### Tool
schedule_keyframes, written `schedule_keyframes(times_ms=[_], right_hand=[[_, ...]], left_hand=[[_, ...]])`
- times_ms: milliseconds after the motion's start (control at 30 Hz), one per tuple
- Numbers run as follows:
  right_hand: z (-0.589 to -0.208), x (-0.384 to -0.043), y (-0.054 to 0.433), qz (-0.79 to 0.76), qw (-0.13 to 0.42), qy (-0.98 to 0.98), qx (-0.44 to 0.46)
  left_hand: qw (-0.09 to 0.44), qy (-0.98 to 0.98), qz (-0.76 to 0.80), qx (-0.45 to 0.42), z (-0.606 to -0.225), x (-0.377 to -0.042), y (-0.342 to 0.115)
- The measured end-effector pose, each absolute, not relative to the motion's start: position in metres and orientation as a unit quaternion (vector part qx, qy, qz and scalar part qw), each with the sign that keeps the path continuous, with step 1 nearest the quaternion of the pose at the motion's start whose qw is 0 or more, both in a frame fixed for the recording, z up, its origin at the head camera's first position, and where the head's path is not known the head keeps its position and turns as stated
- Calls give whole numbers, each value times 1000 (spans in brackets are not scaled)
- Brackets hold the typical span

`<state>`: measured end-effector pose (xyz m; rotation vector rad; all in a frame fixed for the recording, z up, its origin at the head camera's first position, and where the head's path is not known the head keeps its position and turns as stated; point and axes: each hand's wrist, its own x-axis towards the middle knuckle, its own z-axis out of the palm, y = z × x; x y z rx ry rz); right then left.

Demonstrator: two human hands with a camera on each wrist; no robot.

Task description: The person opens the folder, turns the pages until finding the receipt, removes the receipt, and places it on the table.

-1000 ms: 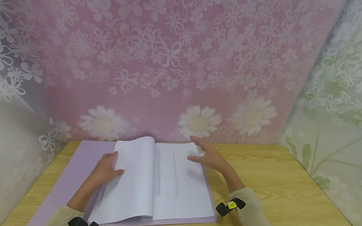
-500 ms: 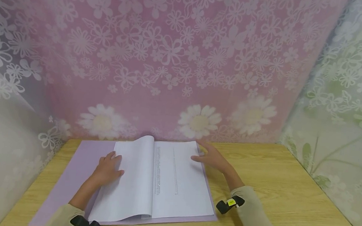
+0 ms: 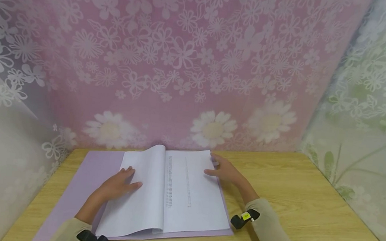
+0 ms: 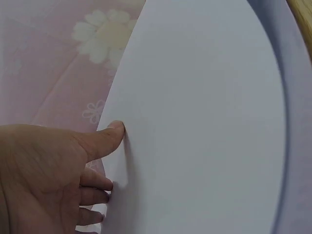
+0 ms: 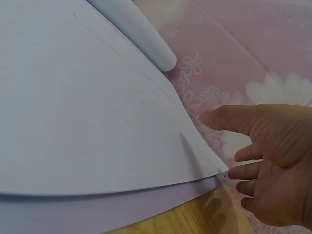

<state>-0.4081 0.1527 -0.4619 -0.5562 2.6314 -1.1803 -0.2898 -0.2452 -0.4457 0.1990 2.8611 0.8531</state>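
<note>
An open purple folder (image 3: 73, 194) lies on the table with white sheets in it. Its turned pages (image 3: 143, 203) curve up along the middle fold, and a printed page (image 3: 201, 195) with columns of small text faces up on the right. My left hand (image 3: 116, 186) rests with spread fingers on the turned pages; in the left wrist view its thumb (image 4: 114, 127) lies on the blank paper. At the printed page's far right corner, my right hand (image 3: 226, 170) has its fingertips right at the paper's edge, the thumb raised over the sheet.
The wood-grain table (image 3: 295, 202) extends to the right of the folder. A pink floral backdrop (image 3: 182, 78) stands right behind the table's far edge, with a white-green floral sheet (image 3: 372, 148) along the right side.
My left hand has shifted right, farther onto the turned pages. My right hand has come down, its fingers moving from above the page to its far right corner.
</note>
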Motion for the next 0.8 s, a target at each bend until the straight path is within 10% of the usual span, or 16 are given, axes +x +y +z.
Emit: schedule_keyframes(times_ms=[800], right_hand=[[-466, -409, 150, -412, 77, 888, -190]], left_hand=[[94, 954, 280, 45, -444, -289, -240]])
